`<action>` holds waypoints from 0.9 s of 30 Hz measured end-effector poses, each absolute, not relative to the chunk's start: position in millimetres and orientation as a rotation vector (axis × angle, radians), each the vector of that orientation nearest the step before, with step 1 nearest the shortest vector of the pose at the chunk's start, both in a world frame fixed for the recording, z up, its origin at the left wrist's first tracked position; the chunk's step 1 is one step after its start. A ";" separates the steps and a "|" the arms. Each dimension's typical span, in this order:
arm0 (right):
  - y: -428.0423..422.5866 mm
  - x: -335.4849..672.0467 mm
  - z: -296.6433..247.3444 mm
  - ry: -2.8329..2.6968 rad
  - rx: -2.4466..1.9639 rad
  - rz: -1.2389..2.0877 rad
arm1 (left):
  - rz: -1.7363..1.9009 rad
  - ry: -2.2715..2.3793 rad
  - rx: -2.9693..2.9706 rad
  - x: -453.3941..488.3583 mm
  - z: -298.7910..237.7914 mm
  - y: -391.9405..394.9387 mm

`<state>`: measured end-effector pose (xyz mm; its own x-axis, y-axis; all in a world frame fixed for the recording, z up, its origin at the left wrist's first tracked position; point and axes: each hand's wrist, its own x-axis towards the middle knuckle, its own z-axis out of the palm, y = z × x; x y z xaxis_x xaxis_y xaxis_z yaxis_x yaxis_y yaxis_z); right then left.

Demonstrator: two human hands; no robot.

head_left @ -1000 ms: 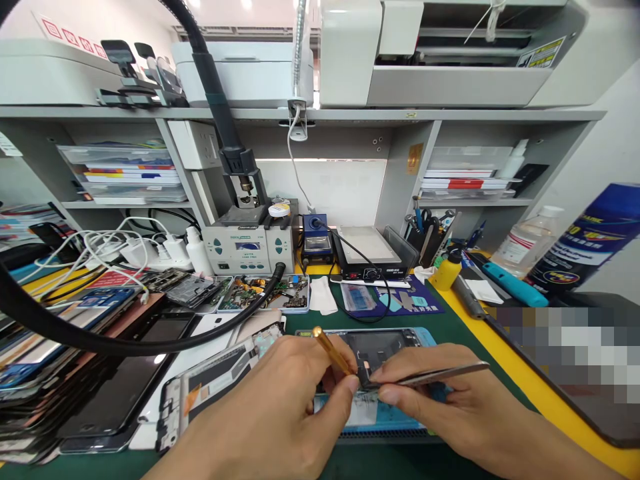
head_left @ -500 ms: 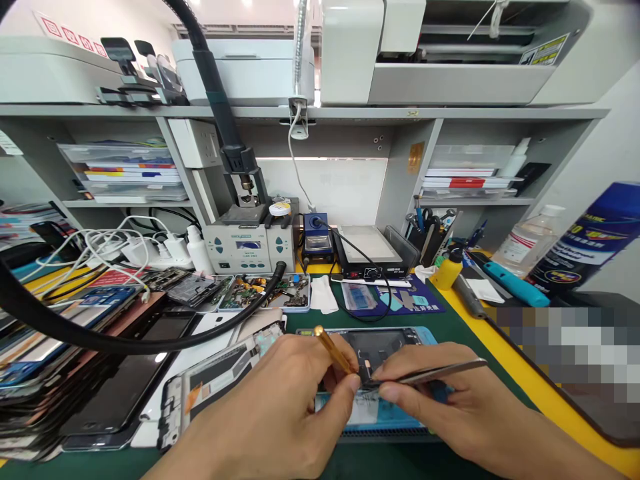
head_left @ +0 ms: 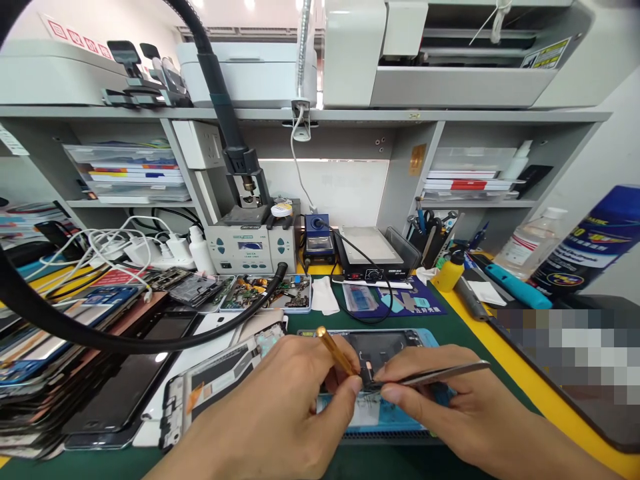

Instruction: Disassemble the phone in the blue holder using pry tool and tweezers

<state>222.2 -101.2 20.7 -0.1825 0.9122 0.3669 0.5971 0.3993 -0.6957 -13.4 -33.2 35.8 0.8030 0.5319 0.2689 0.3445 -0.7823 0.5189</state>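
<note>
My left hand [head_left: 305, 393] is closed on a slim gold-coloured handle [head_left: 334, 348], which looks like a screwdriver or pry tool; its tip is hidden by my fingers. Pinched in my right hand [head_left: 445, 393] are metal tweezers [head_left: 445, 373], their back end pointing right and their tips over the work. Both hands meet above an opened dark phone frame [head_left: 380, 343] lying on a light blue repair mat [head_left: 385, 420]. A small dark part with a copper-coloured patch shows between my fingertips. My hands cover much of the frame's lower part.
Left of my hands lies a detached phone frame [head_left: 213, 387], beside stacked phones [head_left: 130, 380]. A black hose [head_left: 165, 343] loops across the left side. Behind stand a hot-air station [head_left: 250, 250] and a heating plate [head_left: 373, 253]. A yellow bottle [head_left: 450, 270] and spray can [head_left: 587, 240] are at right.
The whole view has shifted very slightly. Both hands keep their grips and their places over the phone frame; no other change shows.
</note>
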 end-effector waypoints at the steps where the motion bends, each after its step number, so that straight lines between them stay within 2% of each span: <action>1: -101.2 222.0 20.2 -1.890 -1.303 0.530 | 0.562 0.653 2.542 -13.6 35.5 -33.2; 7: -100.7 222.9 18.8 -1.905 -1.281 0.606 | 0.551 0.696 2.530 -13.3 33.9 -34.9; 17: -102.0 222.6 20.0 -1.871 -1.259 0.452 | 0.537 0.687 2.539 -13.9 35.4 -33.7; 27: -99.8 221.5 21.5 -1.911 -1.273 0.507 | 0.535 0.700 2.545 -12.9 36.2 -34.6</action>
